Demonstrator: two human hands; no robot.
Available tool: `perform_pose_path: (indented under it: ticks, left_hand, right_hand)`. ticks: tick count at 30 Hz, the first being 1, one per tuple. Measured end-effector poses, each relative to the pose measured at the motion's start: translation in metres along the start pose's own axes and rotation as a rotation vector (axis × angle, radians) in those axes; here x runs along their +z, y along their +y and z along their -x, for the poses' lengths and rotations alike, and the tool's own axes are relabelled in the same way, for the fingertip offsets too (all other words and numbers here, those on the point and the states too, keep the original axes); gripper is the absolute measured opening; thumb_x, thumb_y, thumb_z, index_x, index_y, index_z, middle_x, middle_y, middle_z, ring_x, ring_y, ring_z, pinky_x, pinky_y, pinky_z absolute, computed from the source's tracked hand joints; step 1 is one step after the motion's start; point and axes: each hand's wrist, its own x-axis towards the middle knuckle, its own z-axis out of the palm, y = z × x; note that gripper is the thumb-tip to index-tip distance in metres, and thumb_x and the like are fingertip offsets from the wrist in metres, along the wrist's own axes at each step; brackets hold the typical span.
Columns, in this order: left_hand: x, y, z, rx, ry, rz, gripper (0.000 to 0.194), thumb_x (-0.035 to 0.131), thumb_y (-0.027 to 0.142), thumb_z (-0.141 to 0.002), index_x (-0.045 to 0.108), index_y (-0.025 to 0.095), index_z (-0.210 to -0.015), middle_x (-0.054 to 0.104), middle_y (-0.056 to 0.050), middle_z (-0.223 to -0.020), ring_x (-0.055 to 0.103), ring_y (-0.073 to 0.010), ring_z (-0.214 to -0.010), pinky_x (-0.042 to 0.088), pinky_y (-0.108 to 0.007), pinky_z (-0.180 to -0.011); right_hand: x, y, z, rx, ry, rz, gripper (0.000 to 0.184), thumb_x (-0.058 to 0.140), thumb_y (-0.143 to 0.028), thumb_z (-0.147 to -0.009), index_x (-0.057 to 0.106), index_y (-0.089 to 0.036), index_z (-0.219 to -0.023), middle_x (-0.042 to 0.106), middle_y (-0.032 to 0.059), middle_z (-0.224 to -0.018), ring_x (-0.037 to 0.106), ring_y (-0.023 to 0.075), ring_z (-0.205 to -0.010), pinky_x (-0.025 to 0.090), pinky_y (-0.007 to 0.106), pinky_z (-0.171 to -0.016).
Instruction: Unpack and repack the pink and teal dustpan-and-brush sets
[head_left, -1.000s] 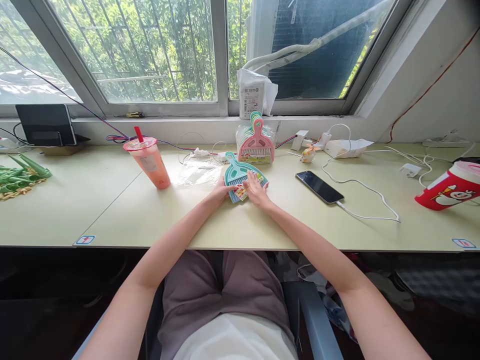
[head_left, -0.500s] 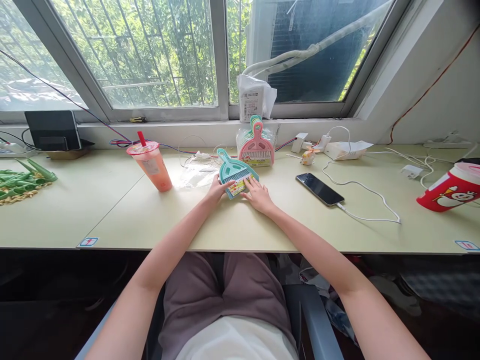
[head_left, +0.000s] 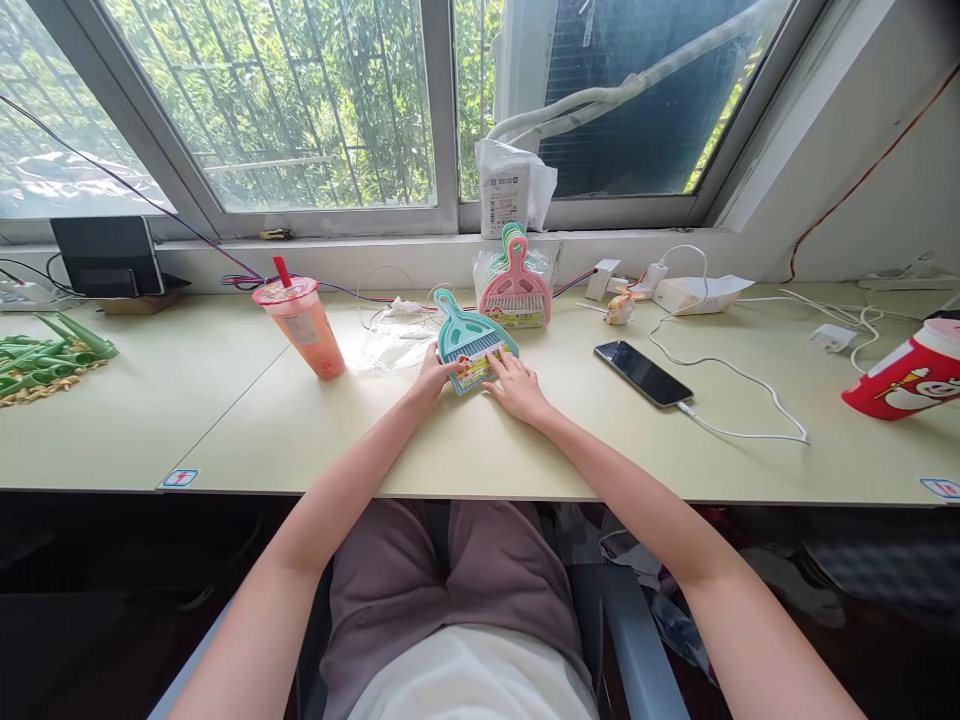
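A small teal dustpan-and-brush set point(head_left: 468, 339) with a colourful label lies on the pale green desk point(head_left: 480, 440), its handle pointing away from me. My left hand point(head_left: 433, 378) grips its near left corner. My right hand point(head_left: 514, 386) pinches its near right edge at the label. Just behind stands a clear bag of more such sets point(head_left: 514, 290), pink in front, teal behind. An empty clear plastic bag point(head_left: 391, 346) lies to the left of the set.
A pink drink cup with a red straw point(head_left: 301, 324) stands left. A black phone point(head_left: 643, 373) on a white cable lies right. A red cup point(head_left: 904, 376) lies at the far right, green pieces point(head_left: 45, 355) at the far left. Chargers and cables line the windowsill.
The teal set has turned a little and shifted left and away from me. Both hands stayed on its near edge and moved with it.
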Motion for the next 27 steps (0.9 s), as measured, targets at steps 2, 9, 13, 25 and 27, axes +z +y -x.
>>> perform_pose_path:
  ticks: [2,9,13,25,27]
  left_hand:
    - [0.0,0.001,-0.001,0.033,0.0,0.015,0.062,0.075,0.008,-0.054,0.047,0.021,-0.109,0.065,-0.002,-0.099,0.066,-0.0212,-0.097,0.055,-0.038,-0.086]
    - [0.001,0.002,0.001,0.102,-0.074,0.053,0.066,0.079,0.016,-0.054,0.047,0.021,-0.112,0.066,-0.003,-0.103,0.065,-0.023,-0.101,0.051,-0.04,-0.092]
    - [0.004,0.005,0.005,0.102,-0.128,0.038,0.071,0.08,0.019,-0.055,0.047,0.021,-0.118,0.065,-0.005,-0.11,0.063,-0.0254,-0.107,0.049,-0.042,-0.095]
    - [0.004,0.008,0.006,0.084,-0.189,0.061,0.066,0.081,0.018,-0.058,0.051,0.02,-0.117,0.066,-0.006,-0.11,0.064,-0.0259,-0.106,0.05,-0.043,-0.095]
    - [0.004,0.008,0.006,0.084,-0.195,0.06,0.068,0.082,0.019,-0.057,0.051,0.02,-0.118,0.066,-0.006,-0.11,0.064,-0.0258,-0.105,0.05,-0.043,-0.094]
  right_hand:
    - [0.001,0.002,-0.003,0.009,0.091,-0.123,0.057,0.047,-0.039,-0.096,0.037,-0.026,-0.151,0.022,0.0092,-0.163,0.023,0.0297,-0.149,0.024,0.054,-0.117]
    - [0.006,0.016,-0.012,0.357,0.391,-0.967,0.091,0.068,-0.04,-0.081,0.019,-0.022,-0.155,0.024,0.0174,-0.16,0.047,0.0259,-0.136,0.044,0.041,-0.109]
    - [0.002,0.017,-0.012,0.425,0.277,-1.416,0.063,0.07,-0.028,-0.081,0.043,-0.024,-0.138,0.057,0.0105,-0.138,0.065,0.0185,-0.114,0.054,0.034,-0.099]
    - [-0.013,0.009,-0.007,0.362,0.11,-1.621,0.011,0.062,-0.01,-0.086,0.059,-0.02,-0.091,0.075,0.0015,-0.091,0.073,0.0142,-0.085,0.057,0.037,-0.097]
    - [-0.012,0.009,-0.007,0.36,0.119,-1.616,0.011,0.063,-0.011,-0.086,0.059,-0.019,-0.091,0.075,0.0019,-0.089,0.074,0.015,-0.084,0.057,0.039,-0.097]
